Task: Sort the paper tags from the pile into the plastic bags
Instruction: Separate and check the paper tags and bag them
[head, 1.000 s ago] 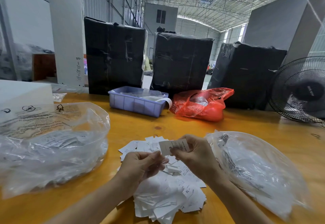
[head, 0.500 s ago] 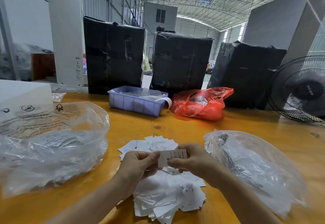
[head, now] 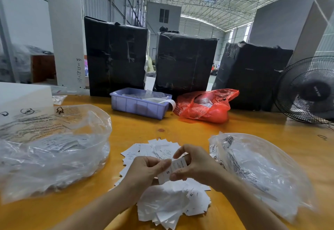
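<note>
At far left, a clear plastic bag [head: 52, 150] slumped on the orange table [head: 137, 132], mouth gaping toward the upper left, white tags dimly visible inside. Between that bag and the centre, a bare strip of tabletop running from the lower edge up toward a lavender bin [head: 139, 106]. Low in the centre, a loose pile of paper tags [head: 173, 204] fanned flat, reaching nearly to the frame's bottom edge. Above the pile, left hand [head: 146, 172] with thumb and fingers curled, pinching the left edge of a single tag [head: 170, 171] marked "S". Long axis of that tag tilted, lower end toward lower left, upper end toward upper right, printed face toward the camera. Right hand [head: 197, 166] gripping the same tag, thumb under its lower edge, fingers curled over its upper end. Just right of the hands, a second clear bag [head: 262, 172] lying open toward the pile. Behind, a red bag [head: 207, 107], and open tabletop before a fan [head: 310, 90] at far right.
</note>
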The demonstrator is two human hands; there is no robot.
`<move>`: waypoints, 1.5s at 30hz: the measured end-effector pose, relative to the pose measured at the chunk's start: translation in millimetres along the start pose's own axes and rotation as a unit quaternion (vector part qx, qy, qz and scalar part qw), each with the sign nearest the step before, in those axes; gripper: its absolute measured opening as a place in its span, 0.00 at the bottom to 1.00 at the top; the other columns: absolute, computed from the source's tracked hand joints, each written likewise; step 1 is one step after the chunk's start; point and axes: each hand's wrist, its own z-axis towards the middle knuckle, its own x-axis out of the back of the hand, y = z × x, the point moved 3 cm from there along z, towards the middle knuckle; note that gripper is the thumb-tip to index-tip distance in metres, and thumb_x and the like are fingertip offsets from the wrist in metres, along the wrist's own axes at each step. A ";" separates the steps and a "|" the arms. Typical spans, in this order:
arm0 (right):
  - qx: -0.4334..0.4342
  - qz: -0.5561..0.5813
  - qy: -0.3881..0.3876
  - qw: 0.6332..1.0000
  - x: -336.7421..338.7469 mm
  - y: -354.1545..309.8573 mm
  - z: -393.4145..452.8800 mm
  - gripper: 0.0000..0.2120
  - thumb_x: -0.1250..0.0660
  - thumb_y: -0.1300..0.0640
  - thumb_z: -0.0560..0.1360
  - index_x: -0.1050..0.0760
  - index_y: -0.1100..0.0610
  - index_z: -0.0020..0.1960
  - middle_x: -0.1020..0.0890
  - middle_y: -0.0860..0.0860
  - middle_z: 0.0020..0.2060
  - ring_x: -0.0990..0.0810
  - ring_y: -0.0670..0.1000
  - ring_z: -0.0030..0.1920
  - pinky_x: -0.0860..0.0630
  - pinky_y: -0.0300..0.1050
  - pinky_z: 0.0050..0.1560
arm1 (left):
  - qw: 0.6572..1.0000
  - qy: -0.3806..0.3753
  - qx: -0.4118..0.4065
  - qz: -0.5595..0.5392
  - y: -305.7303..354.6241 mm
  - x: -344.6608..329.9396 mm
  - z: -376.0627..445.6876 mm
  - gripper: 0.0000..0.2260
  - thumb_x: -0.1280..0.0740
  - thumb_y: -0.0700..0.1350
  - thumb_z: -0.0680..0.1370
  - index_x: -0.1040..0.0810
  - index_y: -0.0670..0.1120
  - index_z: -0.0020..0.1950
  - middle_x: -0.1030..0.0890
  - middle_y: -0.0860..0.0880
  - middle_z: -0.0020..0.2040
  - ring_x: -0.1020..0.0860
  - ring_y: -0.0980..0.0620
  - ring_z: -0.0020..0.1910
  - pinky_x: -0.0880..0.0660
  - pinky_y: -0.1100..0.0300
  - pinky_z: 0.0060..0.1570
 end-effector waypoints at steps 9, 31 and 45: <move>0.109 0.007 0.135 0.985 -2.5 -5.3 2.4 0.09 0.32 0.64 0.75 0.20 0.62 0.54 0.18 0.51 0.34 0.22 0.42 0.30 0.24 0.34 0.35 | 0.991 0.090 0.058 -0.084 -2.3 7.1 3.4 0.10 0.30 0.46 0.72 0.16 0.40 0.37 0.18 0.46 0.32 0.22 0.49 0.36 0.26 0.64 0.28; 0.009 0.247 0.088 0.965 -7.4 3.5 2.5 0.05 0.32 0.65 0.74 0.18 0.58 0.44 0.16 0.51 0.32 0.20 0.46 0.31 0.26 0.36 0.35 | 0.988 0.077 0.093 -0.099 2.7 6.7 3.0 0.20 0.29 0.53 0.67 0.18 0.39 0.49 0.17 0.45 0.34 0.20 0.53 0.30 0.25 0.63 0.27; -0.043 0.298 0.151 0.942 8.5 9.6 2.3 0.08 0.27 0.67 0.68 0.21 0.61 0.46 0.17 0.53 0.31 0.18 0.48 0.30 0.26 0.40 0.40 | 0.995 0.009 0.093 0.036 15.4 16.1 3.5 0.04 0.26 0.39 0.69 0.16 0.38 0.37 0.19 0.42 0.31 0.22 0.53 0.26 0.25 0.65 0.27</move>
